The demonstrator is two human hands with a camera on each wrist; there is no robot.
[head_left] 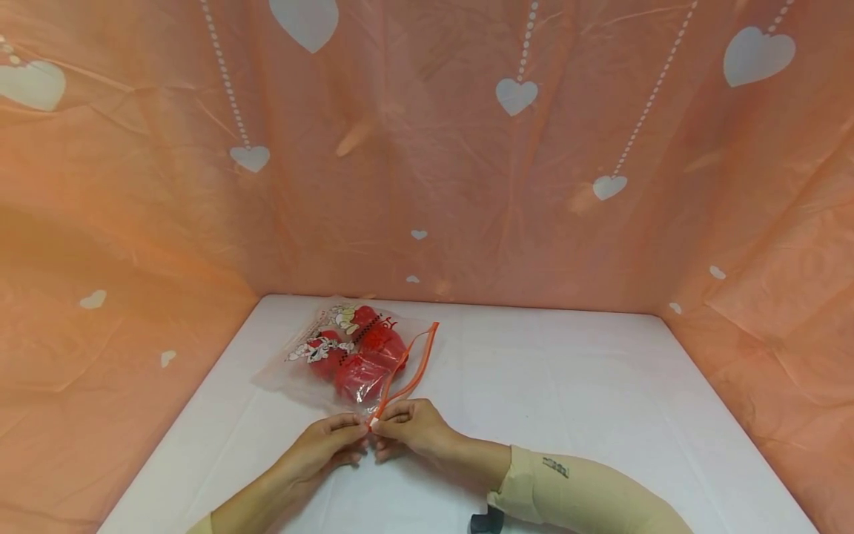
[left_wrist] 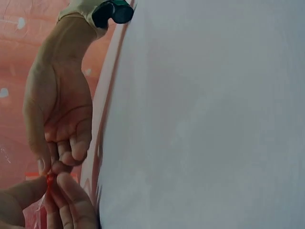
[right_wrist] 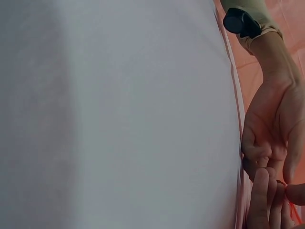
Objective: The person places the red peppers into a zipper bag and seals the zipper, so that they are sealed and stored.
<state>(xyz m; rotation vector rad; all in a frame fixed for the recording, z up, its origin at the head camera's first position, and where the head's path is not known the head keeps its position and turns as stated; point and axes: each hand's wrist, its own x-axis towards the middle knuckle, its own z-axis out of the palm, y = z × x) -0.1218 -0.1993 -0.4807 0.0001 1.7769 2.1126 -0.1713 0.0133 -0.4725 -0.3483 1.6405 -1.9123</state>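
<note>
A clear plastic zip bag (head_left: pixel 293 371) with cartoon prints lies at the back left of the white table, and several red items (head_left: pixel 363 374) show through it; their kind is unclear. Its orange zip strip (head_left: pixel 422 363) faces right, and the two edges bow apart toward the far end. At the strip's near corner, my left hand (head_left: pixel 327 443) pinches the end between thumb and fingers. My right hand (head_left: pixel 416 429) pinches the same corner from the right, by a small white slider (head_left: pixel 375 422). In the left wrist view, both hands' fingertips meet at the orange strip (left_wrist: pixel 49 179).
The white table (head_left: pixel 567 386) extends to the right of the bag. Orange curtains with white hearts (head_left: pixel 517 96) enclose the back and both sides. A black device (head_left: pixel 487 521) is by the right sleeve, near the table's front.
</note>
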